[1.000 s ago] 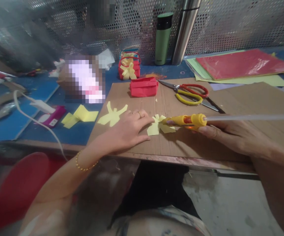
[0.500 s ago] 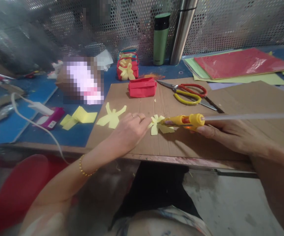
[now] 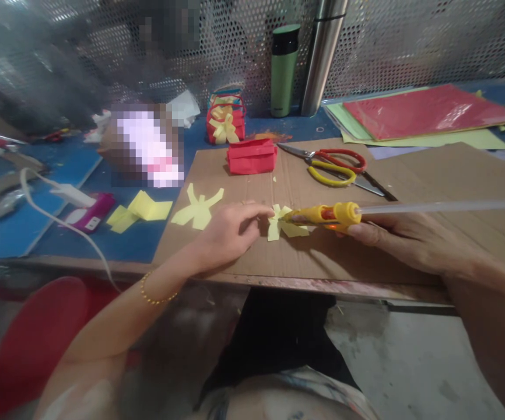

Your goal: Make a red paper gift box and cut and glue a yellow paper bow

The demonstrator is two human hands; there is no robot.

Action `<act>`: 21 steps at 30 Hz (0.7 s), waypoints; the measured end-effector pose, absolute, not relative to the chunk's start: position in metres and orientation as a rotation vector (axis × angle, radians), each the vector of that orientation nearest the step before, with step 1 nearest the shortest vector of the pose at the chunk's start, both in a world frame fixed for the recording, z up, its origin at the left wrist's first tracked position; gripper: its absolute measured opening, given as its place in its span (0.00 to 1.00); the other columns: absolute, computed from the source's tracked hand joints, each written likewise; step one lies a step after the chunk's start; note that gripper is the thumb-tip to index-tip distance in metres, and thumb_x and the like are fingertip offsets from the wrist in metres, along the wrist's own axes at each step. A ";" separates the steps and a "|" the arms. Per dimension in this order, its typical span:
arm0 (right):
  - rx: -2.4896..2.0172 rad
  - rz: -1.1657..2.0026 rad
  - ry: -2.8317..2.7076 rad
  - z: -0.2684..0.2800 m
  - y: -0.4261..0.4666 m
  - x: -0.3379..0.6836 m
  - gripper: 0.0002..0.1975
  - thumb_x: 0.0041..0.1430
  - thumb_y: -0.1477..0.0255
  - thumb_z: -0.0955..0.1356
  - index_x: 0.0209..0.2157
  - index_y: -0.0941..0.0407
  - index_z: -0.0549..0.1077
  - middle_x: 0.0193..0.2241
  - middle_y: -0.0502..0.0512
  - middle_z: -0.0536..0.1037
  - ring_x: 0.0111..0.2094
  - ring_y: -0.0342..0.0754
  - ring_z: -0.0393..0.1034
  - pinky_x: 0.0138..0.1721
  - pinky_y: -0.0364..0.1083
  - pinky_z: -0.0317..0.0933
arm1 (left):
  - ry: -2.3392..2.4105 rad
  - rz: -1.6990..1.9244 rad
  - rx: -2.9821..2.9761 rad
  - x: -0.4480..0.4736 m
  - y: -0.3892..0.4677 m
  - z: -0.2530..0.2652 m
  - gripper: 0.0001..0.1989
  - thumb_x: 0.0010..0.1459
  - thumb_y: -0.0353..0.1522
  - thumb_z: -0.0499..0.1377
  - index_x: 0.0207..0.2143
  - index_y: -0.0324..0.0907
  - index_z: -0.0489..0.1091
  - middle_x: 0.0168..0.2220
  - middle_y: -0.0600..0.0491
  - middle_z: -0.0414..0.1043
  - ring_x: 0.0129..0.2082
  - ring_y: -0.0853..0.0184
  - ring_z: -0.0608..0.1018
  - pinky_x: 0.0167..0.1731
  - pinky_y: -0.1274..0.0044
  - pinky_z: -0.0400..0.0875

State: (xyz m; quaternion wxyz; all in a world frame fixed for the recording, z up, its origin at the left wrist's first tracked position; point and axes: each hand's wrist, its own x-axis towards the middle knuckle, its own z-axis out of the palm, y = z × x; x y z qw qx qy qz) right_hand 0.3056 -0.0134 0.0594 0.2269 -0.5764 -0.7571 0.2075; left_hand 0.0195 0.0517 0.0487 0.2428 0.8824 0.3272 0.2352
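Note:
A yellow hot glue gun (image 3: 326, 216) with a clear glue stick out of its back is gripped in my right hand (image 3: 414, 239). Its nozzle points left at the middle of a yellow paper flower (image 3: 274, 228) lying on the cardboard; the nozzle hides part of the flower. My left hand (image 3: 235, 233) rests at the flower's left side, index fingertip at a petal, thumb apart from it. Farther left lies another yellow paper cutout (image 3: 199, 208). Behind the flower sits a red folded paper roll (image 3: 252, 156).
Scissors (image 3: 333, 163) with red and yellow handles lie on the cardboard sheet (image 3: 235, 262). Behind are a small red basket with a yellow bow (image 3: 225, 122), a green bottle (image 3: 284, 73) and a steel flask (image 3: 322, 64). Colored paper (image 3: 427, 114) is stacked right; yellow squares (image 3: 150, 206) lie left.
My left thumb has come away from the index finger, which now stretches to the flower's edge. The glue gun stays nearly where it was over the flower.

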 end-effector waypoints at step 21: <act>-1.519 0.605 -2.114 0.055 -0.012 0.306 0.40 0.61 0.36 0.55 0.37 0.53 0.84 0.24 0.54 0.80 0.23 0.52 0.71 0.25 0.47 0.67 | 1.031 0.764 2.201 0.044 0.061 0.038 0.04 0.62 0.28 0.62 0.37 0.41 0.77 0.33 0.54 0.78 0.33 0.69 0.77 0.36 0.74 0.69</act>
